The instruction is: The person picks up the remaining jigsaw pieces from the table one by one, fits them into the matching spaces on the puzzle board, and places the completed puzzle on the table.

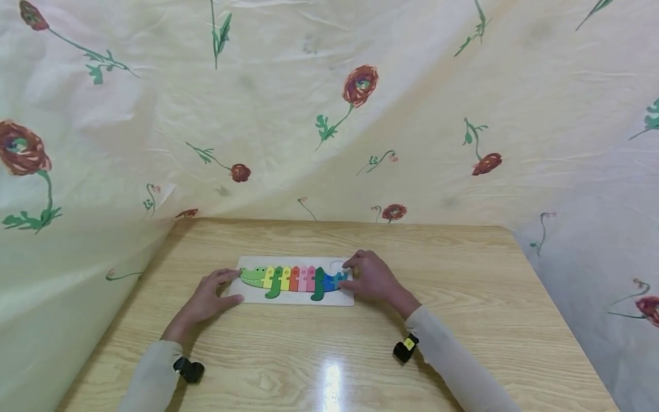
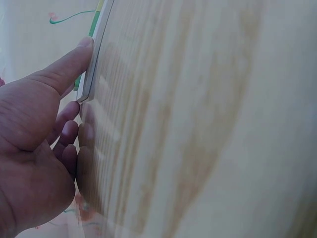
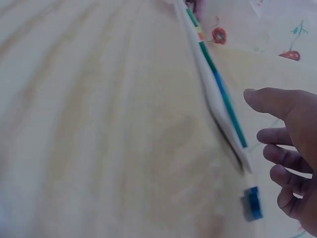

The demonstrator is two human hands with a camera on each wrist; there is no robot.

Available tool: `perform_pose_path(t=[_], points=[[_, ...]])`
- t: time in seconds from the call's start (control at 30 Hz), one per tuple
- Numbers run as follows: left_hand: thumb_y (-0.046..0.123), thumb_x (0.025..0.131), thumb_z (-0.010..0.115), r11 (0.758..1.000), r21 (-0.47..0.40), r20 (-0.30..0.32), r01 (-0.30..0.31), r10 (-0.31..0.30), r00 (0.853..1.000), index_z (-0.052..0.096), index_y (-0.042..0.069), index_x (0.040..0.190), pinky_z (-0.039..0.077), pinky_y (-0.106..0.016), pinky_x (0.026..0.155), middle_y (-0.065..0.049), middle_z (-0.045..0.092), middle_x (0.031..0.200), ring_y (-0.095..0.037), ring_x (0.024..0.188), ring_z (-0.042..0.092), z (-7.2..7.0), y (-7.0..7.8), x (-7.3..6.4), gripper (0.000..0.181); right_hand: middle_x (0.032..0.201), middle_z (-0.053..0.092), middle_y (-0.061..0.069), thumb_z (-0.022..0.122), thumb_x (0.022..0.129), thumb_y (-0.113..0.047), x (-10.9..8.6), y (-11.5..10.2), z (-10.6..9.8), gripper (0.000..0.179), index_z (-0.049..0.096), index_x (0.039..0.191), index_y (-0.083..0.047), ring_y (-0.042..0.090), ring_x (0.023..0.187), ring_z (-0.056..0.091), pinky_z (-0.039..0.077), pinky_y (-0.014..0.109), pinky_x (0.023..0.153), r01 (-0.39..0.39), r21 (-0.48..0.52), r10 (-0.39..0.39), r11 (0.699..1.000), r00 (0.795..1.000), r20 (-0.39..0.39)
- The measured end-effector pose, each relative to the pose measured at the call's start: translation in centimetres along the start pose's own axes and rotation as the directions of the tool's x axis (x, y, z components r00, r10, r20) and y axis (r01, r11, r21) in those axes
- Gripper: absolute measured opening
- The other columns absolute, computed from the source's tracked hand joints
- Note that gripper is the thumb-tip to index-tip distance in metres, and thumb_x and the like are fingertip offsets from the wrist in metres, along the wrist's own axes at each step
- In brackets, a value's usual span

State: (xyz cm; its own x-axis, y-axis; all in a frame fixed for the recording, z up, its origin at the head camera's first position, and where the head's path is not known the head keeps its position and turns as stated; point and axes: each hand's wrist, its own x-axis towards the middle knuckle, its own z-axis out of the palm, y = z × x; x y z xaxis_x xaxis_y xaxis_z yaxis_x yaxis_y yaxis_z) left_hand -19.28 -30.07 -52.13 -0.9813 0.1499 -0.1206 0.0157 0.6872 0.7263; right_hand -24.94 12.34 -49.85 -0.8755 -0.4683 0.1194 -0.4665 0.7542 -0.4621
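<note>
A white puzzle board (image 1: pixel 298 298) lies on the table, its colourful crocodile pieces in a row. My left hand (image 1: pixel 212 296) is at the board's left end, index fingertip by the green snout and thumb on the near corner. Close up in the left wrist view, the thumb (image 2: pixel 69 64) touches the board's edge. Over the board's right end, my right hand (image 1: pixel 374 277) has thumb and index finger apart beside the blue pieces (image 1: pixel 332 281). Nothing is held by the right hand in its wrist view. A loose blue piece (image 3: pixel 254 203) lies just past the board's end there.
The board rests on a light wood-grain table (image 1: pixel 288 343). Behind and beside the table hangs a cream cloth (image 1: pixel 288 114) printed with red flowers. Small black devices are strapped near both sleeve cuffs.
</note>
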Motion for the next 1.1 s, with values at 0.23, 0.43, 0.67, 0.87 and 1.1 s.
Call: perform_pose_path(t=[0.23, 0.43, 0.67, 0.87, 1.1], points=[[0.032, 0.091, 0.079, 1.000, 0.008, -0.004, 0.000, 0.000, 1.000, 0.050, 0.011, 0.151, 0.025, -0.073, 0.111, -0.022, 0.036, 0.157, -0.046, 0.141, 0.027, 0.0, 0.0, 0.0, 0.071, 0.111, 0.068, 0.008, 0.084, 0.085, -0.037, 0.0, 1.2, -1.9, 0.044, 0.076, 0.118, -0.010, 0.026, 0.102, 0.058, 0.052, 0.042, 0.088, 0.046, 0.054, -0.046, 0.998, 0.999, -0.002], [0.032, 0.091, 0.079, 1.000, 0.010, -0.002, 0.005, -0.005, 1.000, 0.050, 0.011, 0.152, 0.026, -0.072, 0.111, -0.022, 0.036, 0.158, -0.046, 0.141, 0.027, 0.1, 0.0, 0.1, 0.071, 0.113, 0.067, 0.012, 0.084, 0.086, -0.034, -0.2, 2.7, -3.5, 0.047, 0.074, 0.123, -0.008, 0.032, 0.106, 0.059, 0.052, 0.048, 0.092, 0.063, 0.099, -0.064, 0.993, 0.998, 0.002], [0.032, 0.091, 0.079, 1.000, 0.010, -0.002, 0.017, -0.017, 1.000, 0.050, 0.012, 0.152, 0.025, -0.073, 0.112, -0.021, 0.036, 0.158, -0.046, 0.142, 0.026, 0.0, 0.2, 0.0, 0.071, 0.112, 0.067, 0.010, 0.082, 0.087, -0.038, -0.4, 4.2, -4.8, 0.051, 0.072, 0.126, -0.006, 0.030, 0.106, 0.060, 0.051, 0.050, 0.089, 0.077, 0.118, -0.071, 0.990, 0.996, -0.054], [0.031, 0.090, 0.079, 1.000, 0.018, 0.000, 0.014, -0.014, 1.000, 0.050, 0.012, 0.152, 0.026, -0.072, 0.112, -0.022, 0.036, 0.158, -0.047, 0.142, 0.027, 0.1, 0.2, 0.0, 0.071, 0.110, 0.067, 0.010, 0.085, 0.084, -0.037, -0.1, 5.3, -4.6, 0.054, 0.072, 0.125, -0.005, 0.028, 0.103, 0.060, 0.052, 0.049, 0.086, 0.082, 0.115, -0.076, 0.990, 0.995, -0.062], [0.033, 0.090, 0.080, 1.000, 0.021, 0.003, 0.001, -0.001, 1.000, 0.050, 0.011, 0.152, 0.028, -0.072, 0.111, -0.022, 0.037, 0.157, -0.047, 0.141, 0.028, 0.1, -0.1, 0.1, 0.072, 0.112, 0.066, 0.010, 0.086, 0.082, -0.039, 0.3, 6.0, -3.9, 0.058, 0.071, 0.128, -0.009, 0.028, 0.105, 0.060, 0.052, 0.048, 0.088, 0.015, 0.095, -0.014, 0.995, 1.000, -0.013]])
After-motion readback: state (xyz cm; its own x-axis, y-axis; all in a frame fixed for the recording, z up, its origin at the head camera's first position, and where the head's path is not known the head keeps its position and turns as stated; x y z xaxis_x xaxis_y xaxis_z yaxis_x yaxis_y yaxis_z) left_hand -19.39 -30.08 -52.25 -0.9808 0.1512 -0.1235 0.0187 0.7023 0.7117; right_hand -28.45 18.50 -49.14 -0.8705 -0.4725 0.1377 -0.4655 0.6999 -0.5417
